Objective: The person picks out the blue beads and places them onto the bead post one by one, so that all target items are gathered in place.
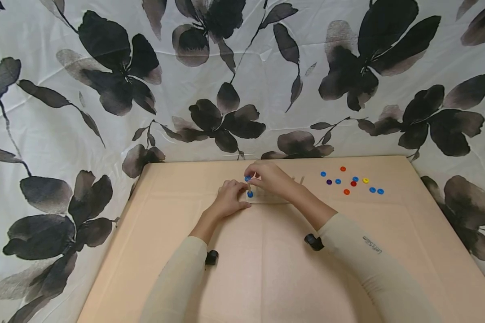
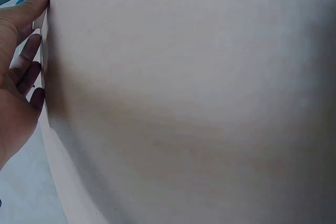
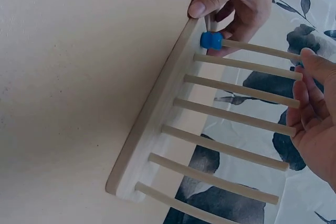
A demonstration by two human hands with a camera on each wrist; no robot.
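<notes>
A pale wooden base with a row of upright pegs (image 3: pixel 121 186) stands on the table. My left hand (image 1: pixel 231 197) holds its left end, with the thumb (image 3: pixel 197 9) on the near edge and the other fingers behind. Blue beads (image 3: pixel 211 40) sit low on the leftmost peg, against the base. At the top of that same peg, my right hand (image 1: pixel 270 178) pinches another blue bead (image 1: pixel 247 178) between thumb and fingers. In the right wrist view the right hand (image 3: pixel 317 103) mostly hides this bead. The other pegs carry no beads.
Loose beads lie scattered to the right of the pegs: several blue beads (image 1: pixel 355 179), a yellow bead (image 1: pixel 365 181), a purple bead (image 1: pixel 329 182) and red or orange ones (image 1: pixel 346 192). A flower-printed cloth (image 1: pixel 226 80) hangs behind the table (image 1: pixel 242 269).
</notes>
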